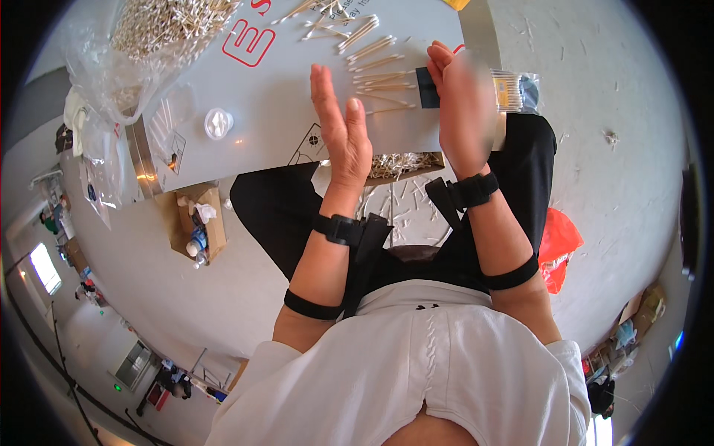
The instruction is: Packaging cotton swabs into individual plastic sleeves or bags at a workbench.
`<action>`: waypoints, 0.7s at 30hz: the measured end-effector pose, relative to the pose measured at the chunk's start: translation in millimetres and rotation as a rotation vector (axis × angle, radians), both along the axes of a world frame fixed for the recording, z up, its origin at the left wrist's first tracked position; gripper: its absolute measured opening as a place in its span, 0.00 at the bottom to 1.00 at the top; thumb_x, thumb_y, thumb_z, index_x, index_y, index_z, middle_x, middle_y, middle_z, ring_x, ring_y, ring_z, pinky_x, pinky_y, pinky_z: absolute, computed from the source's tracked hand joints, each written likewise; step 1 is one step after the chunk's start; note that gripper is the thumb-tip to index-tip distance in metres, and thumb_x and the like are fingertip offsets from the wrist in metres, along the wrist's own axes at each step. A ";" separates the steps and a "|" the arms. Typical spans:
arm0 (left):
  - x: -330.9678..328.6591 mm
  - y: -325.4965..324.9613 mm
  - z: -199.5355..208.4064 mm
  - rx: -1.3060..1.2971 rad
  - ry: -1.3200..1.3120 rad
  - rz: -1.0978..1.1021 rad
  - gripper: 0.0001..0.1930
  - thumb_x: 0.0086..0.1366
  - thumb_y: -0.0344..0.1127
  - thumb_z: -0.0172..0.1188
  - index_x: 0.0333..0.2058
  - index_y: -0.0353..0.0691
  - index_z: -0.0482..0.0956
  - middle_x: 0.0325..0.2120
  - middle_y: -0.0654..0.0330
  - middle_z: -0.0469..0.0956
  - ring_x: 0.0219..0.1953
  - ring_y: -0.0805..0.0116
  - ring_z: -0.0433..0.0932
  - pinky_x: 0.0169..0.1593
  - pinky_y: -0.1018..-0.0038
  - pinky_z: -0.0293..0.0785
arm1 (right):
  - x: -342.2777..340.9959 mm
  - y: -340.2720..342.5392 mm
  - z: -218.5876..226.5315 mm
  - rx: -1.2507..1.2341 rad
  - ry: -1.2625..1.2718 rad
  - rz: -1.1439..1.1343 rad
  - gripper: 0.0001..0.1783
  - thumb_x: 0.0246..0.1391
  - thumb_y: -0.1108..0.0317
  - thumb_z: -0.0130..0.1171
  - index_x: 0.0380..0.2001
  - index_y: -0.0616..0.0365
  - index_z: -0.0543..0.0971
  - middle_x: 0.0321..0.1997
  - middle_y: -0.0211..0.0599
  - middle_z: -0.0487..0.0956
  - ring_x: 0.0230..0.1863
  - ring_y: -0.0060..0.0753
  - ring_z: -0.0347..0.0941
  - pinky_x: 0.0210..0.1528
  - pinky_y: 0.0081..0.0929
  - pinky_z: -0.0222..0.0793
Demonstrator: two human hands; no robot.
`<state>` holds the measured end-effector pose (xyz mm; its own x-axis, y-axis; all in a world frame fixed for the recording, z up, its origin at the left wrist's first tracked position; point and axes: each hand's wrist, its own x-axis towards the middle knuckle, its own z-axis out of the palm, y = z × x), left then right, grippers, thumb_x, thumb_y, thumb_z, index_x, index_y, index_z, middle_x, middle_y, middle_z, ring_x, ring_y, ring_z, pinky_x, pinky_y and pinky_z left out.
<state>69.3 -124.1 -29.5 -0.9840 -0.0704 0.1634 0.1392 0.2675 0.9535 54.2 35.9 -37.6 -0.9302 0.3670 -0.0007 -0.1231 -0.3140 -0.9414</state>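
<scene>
On the far left of the desk (282,104), a heap (175,30) is lying jumbled, seemingly undone; the left hand (342,137) is hovering wide, empty; rightward, swabs (383,77) are fanning out, mostly running left-right; the right hand (462,111) is showing blurred, its grip unclear; beside it, a pack (509,92) is looking filled, pointing right.

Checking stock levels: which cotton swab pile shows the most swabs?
The heap in the clear plastic bag at the table's far left; the tabletop fan and boxed pile below show fewer.
</scene>
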 end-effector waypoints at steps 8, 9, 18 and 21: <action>6.5 26.2 1.0 0.379 -0.060 0.096 0.33 0.76 0.45 0.45 0.70 0.30 0.48 0.72 0.48 0.48 0.74 0.58 0.46 0.73 0.60 0.43 | 3.9 -19.6 1.0 -0.048 -0.055 0.138 0.23 0.70 0.61 0.48 0.60 0.67 0.71 0.62 0.42 0.73 0.63 0.31 0.68 0.68 0.28 0.61; 8.5 26.6 0.1 0.418 -0.053 0.095 0.33 0.76 0.44 0.46 0.70 0.30 0.49 0.71 0.49 0.48 0.74 0.58 0.47 0.73 0.60 0.44 | 4.1 -20.1 0.1 -0.071 -0.032 0.102 0.22 0.69 0.61 0.50 0.58 0.64 0.74 0.60 0.38 0.75 0.59 0.27 0.70 0.64 0.25 0.64; 5.5 -4.4 3.1 -0.526 0.200 -0.040 0.22 0.52 0.26 0.66 0.48 0.39 0.74 0.51 0.53 0.71 0.55 0.51 0.67 0.58 0.58 0.63 | 17.6 21.4 12.1 0.282 -0.200 0.053 0.09 0.57 0.77 0.61 0.42 0.66 0.80 0.39 0.33 0.81 0.44 0.19 0.76 0.47 0.19 0.72; 0.5 -0.5 7.0 -0.631 0.197 -0.040 0.15 0.51 0.27 0.68 0.39 0.42 0.79 0.40 0.59 0.74 0.46 0.56 0.70 0.51 0.62 0.65 | 35.5 35.9 37.1 0.658 -0.387 0.185 0.05 0.53 0.76 0.61 0.30 0.68 0.79 0.21 0.31 0.79 0.26 0.19 0.78 0.29 0.23 0.74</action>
